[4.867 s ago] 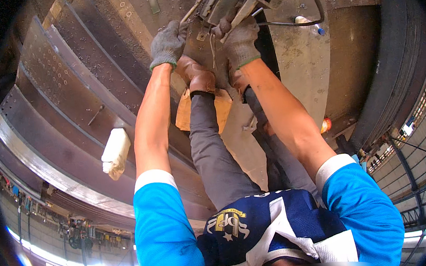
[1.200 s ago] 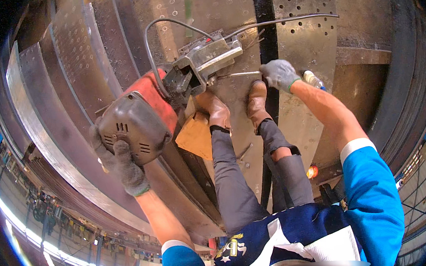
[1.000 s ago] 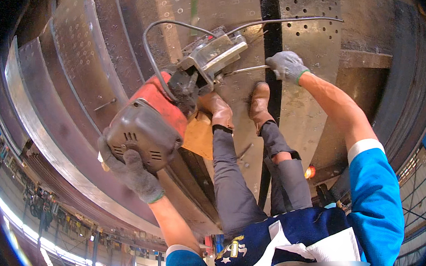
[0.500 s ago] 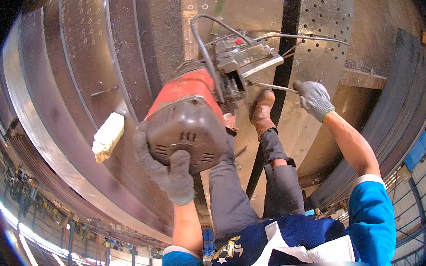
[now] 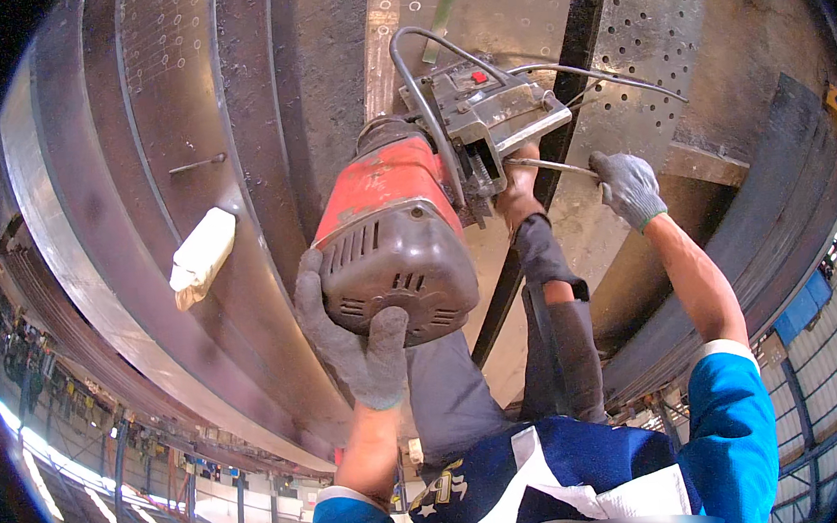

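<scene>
A magnetic drill with a red body and a dark vented motor cover lies tilted toward me over the steel plates. My gloved left hand cups the lower end of its motor cover, with the thumb across the end face. A thin metal lever sticks out from the drill's right side. My gloved right hand is closed round the outer end of that lever. Above the body are a bent carry handle, a metal base block with a red button, and a dark cable. The drill's cutter is hidden.
On the left plates lie a whitish bottle-like container and a short metal rod. A plate with many drilled holes is at upper right. Dark gaps run between plates. My legs stand below the drill; stacked steel rises at right.
The drill's motor end has shifted right in the picture, with my left hand on it. My right hand stays on the lever, slightly farther right. The drill now covers more of my boots.
</scene>
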Available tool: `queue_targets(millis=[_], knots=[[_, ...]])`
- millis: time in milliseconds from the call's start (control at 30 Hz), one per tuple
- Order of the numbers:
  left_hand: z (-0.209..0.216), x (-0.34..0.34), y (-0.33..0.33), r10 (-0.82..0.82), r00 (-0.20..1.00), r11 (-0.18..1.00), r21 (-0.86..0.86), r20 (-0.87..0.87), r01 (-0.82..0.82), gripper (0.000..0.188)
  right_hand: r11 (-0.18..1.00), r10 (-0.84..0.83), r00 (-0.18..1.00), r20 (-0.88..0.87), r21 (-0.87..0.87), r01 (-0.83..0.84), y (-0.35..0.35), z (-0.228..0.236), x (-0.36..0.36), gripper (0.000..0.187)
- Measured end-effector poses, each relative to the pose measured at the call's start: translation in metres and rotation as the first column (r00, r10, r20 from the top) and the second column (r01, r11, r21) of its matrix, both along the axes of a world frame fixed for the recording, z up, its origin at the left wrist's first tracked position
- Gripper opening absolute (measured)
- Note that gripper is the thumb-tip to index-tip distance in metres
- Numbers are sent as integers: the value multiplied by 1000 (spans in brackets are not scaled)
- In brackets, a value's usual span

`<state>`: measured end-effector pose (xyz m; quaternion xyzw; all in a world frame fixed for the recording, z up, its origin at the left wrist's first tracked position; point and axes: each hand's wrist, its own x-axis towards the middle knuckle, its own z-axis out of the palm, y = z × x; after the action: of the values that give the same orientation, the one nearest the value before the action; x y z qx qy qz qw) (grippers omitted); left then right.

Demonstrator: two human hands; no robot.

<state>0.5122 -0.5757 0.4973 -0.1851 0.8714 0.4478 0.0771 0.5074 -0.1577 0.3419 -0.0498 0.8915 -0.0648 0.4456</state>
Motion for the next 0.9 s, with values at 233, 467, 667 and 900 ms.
queue_targets(millis=[233, 467, 667, 900], knots=[[34, -118, 5, -270, 936, 946, -117, 224, 301, 59, 996, 1, 1000, 8, -86, 0, 13, -5, -1, 23], [-98, -237, 161, -894, 322, 358, 65, 313, 931, 45, 970, -125, 991, 46, -205, 132, 18, 4, -10, 23], [-259, -257, 241, -806, 76, 285, 273, 587, 919, 67, 933, -212, 976, 59, -286, 220, 24, 2, -10, 29], [-355, -228, 227, -479, 54, 771, 391, 876, 502, 87, 908, -252, 968, 17, -343, 242, 27, -12, 5, 26]])
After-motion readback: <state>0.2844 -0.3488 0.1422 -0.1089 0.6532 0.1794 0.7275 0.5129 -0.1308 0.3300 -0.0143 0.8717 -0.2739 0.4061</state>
